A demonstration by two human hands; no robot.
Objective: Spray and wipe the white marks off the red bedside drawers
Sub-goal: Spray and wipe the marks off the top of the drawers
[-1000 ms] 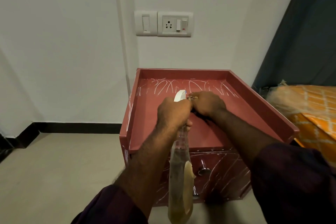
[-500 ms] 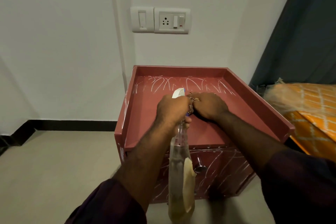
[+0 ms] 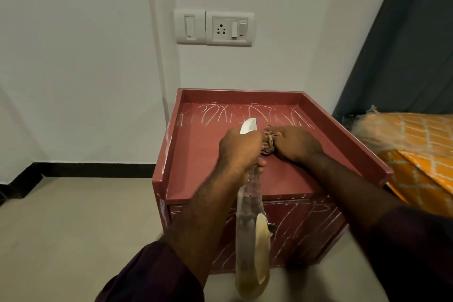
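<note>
The red bedside drawers stand against the wall, with a raised rim round the top. White scribble marks run along the back of the top and across the drawer front. My left hand grips the neck of a clear spray bottle with a white nozzle, held above the top's front half. My right hand holds a bunched striped cloth down on the middle of the top, right beside the nozzle.
A switch and socket plate is on the white wall above the drawers. A bed with an orange patterned cover sits close on the right, below a dark curtain. Beige floor lies open to the left.
The view has shifted a little and both hands sit slightly nearer the back of the top. More of the striped cloth shows between the hands.
</note>
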